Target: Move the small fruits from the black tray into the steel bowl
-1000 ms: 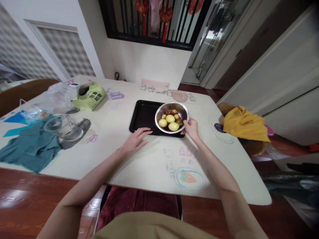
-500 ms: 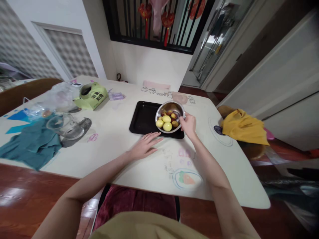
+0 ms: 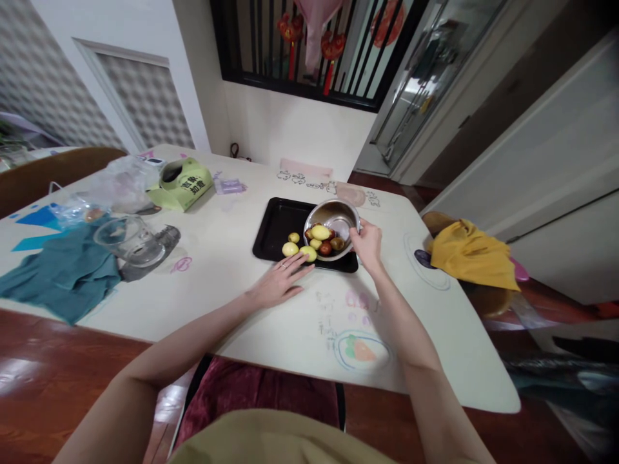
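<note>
My right hand (image 3: 367,246) grips the rim of a metal bowl (image 3: 356,212), which is tilted to the left over a black baking tray (image 3: 271,225). Inside the bowl lie several small round yellow and brown items, fruit or potatoes by their look; I cannot tell which. A few yellow ones (image 3: 290,249) have come out and lie at the tray's front edge. Beside them, my left hand (image 3: 283,280) is open, fingers stretched out at the near edge of the tray, fingertips close to the yellow pieces.
On the left of the table (image 3: 217,258) are a glass pitcher (image 3: 130,241), a teal cloth (image 3: 68,274), a clear plastic bag (image 3: 126,183) and a green carton (image 3: 186,187). A yellow cloth (image 3: 471,254) hangs over a chair at the right.
The metal bowl has tipped further left in my right hand. Several yellow pieces have rolled out of it onto the tray near my left fingers, which stay spread.
</note>
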Motion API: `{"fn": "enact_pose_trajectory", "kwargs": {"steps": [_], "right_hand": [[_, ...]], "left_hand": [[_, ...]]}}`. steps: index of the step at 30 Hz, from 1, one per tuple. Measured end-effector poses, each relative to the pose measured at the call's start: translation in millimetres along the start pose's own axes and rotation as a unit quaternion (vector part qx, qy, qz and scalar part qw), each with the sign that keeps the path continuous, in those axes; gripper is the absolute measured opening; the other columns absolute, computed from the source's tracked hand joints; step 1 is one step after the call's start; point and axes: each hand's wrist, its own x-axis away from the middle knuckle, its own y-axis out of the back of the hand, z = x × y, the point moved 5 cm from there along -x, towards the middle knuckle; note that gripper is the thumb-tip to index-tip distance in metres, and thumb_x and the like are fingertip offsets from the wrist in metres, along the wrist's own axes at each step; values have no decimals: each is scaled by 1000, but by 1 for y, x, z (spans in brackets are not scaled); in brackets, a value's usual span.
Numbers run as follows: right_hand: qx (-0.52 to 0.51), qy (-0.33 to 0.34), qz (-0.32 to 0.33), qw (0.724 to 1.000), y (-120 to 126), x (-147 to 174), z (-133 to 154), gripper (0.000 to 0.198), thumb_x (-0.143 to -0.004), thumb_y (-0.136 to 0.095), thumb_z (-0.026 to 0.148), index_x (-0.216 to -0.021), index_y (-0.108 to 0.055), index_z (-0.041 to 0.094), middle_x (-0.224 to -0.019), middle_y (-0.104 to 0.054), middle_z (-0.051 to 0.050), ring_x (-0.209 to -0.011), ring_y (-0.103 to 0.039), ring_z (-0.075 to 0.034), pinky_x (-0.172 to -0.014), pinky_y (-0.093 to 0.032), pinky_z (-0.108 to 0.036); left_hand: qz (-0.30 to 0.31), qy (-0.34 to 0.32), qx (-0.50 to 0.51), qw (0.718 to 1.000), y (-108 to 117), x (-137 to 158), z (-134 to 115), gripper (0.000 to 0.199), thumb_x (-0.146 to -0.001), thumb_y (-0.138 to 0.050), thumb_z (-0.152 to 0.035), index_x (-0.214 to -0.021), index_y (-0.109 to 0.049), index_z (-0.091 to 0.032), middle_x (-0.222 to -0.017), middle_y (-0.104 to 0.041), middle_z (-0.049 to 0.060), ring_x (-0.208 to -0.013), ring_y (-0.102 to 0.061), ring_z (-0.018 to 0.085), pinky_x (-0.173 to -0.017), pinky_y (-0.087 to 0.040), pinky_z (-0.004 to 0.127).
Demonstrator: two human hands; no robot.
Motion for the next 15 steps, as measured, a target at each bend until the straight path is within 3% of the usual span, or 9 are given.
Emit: {"fn": "enact_pose_trajectory", "kwargs": {"steps": [3,11,15], "right_hand": [[-6,5,-5,1000,4,1,1,45,-79,-49,27,-108,-81,12,-43,-42,6,-46,-45,-18,-56,-38,-27],[2,30,0,1000,13,8,11,55,-83,-49,28,-127,-78,12,-48,-53,2,-50,-52,-20,-59,-41,-28],[9,43,-3,999,14,9,13,56,-83,-49,27,-129,-78,14,-48,-51,2,-49,-50,-20,-59,-40,-28]], "left_hand": [[-2,4,3,1000,1,2,1,66,-112,-45,-46,-171,-29,-21,-177,-27,19,-167,-23,34,-133,-32,58],[6,12,11,1000,-2,4,2,66,-111,-45,-48,-170,-31,-22,-177,-27,18,-166,-25,34,-134,-29,59],[10,14,14,1000,-2,4,2,65,-112,-44,-48,-170,-32,-22,-177,-29,17,-167,-25,33,-134,-29,58]]}}
